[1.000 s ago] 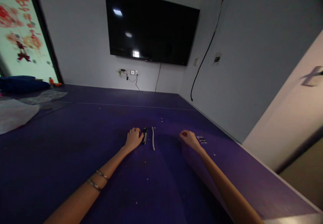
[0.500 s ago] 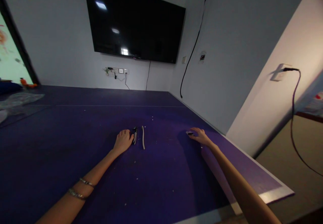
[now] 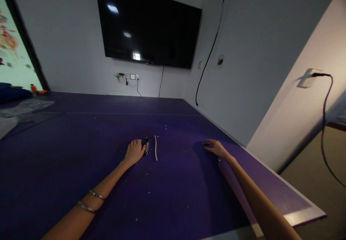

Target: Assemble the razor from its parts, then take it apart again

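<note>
My left hand [image 3: 134, 151] lies palm down on the purple tabletop [image 3: 173, 182], fingers stretched forward. Its thumb rests against the side of a slim black object with a silvery edge [image 3: 147, 146], whose kind I cannot make out. Just right of that lies a thin, pale, slightly bent strip [image 3: 155, 148], which neither hand touches. Farther right, my right hand [image 3: 217, 148] has its thumb and fingertips around a small dark piece with a clear-looking edge [image 3: 206, 144] on the table. The fingers partly cover this piece, so its kind is unclear.
A large black television [image 3: 151, 27] hangs on the wall above power sockets [image 3: 132, 77]. A black cable [image 3: 207, 63] dangles at the corner. Clear plastic wrap [image 3: 29, 106] lies at the far left, near an orange item [image 3: 38, 90]. Small white bits are scattered about.
The whole view has shifted slightly. My right thumb and fingers have drawn closer around the small dark piece. My left hand stays beside the slim black object, and the pale strip has not moved.
</note>
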Motion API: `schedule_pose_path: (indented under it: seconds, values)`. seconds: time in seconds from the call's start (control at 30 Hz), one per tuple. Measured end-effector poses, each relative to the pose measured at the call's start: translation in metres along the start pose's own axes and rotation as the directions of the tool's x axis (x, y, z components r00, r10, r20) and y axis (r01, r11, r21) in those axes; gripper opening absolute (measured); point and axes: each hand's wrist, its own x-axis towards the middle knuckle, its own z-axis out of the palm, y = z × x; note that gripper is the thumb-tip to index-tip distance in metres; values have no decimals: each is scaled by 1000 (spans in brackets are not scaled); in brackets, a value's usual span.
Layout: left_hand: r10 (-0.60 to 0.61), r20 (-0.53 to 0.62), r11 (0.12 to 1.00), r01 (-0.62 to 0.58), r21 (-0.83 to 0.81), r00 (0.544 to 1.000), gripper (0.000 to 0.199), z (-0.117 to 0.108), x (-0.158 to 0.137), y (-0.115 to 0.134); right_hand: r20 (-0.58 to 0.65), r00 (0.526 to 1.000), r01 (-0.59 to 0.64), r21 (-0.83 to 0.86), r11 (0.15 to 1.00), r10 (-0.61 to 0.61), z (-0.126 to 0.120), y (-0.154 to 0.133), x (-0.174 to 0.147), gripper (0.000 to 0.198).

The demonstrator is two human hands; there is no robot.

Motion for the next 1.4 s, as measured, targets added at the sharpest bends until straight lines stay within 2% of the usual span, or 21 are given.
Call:
schedule_pose_path:
  seconds: [0.1,0.2,0.37,0.5,0.6,0.7,0.97,1.4]
  values:
    - [7,7,1000,-7,-5,1000,36,-2,-1,1,-32,999,13,39,999,-12,8,-15,3,55]
    - [3,9,1000,-3,-5,1000,35,-3,-3,2,-52,998,49,69,996,-46,21,-41,10,55]
    - [18,-12,1000,-18,0,1000,32,-2,-5,3,-107,978,189,89,978,-179,47,-104,24,56]
    - [18,-19,1000,-18,-8,1000,31,-1,-6,3,-98,961,267,108,957,-257,63,-159,31,54]
    - [12,-15,1000,-12,-12,1000,31,0,-6,3,-73,961,270,68,960,-266,71,-191,34,53]
    - [15,-28,1000,-15,-3,999,31,1,-6,4,-47,966,254,15,967,-253,76,-212,36,53]
    - [13,-19,1000,-13,-4,1000,32,-1,-7,6,-17,975,223,-14,975,-223,81,-227,39,54]
    - [10,-15,1000,-10,1,1000,31,-2,-7,6,14,968,250,8,968,-250,85,-224,45,57]
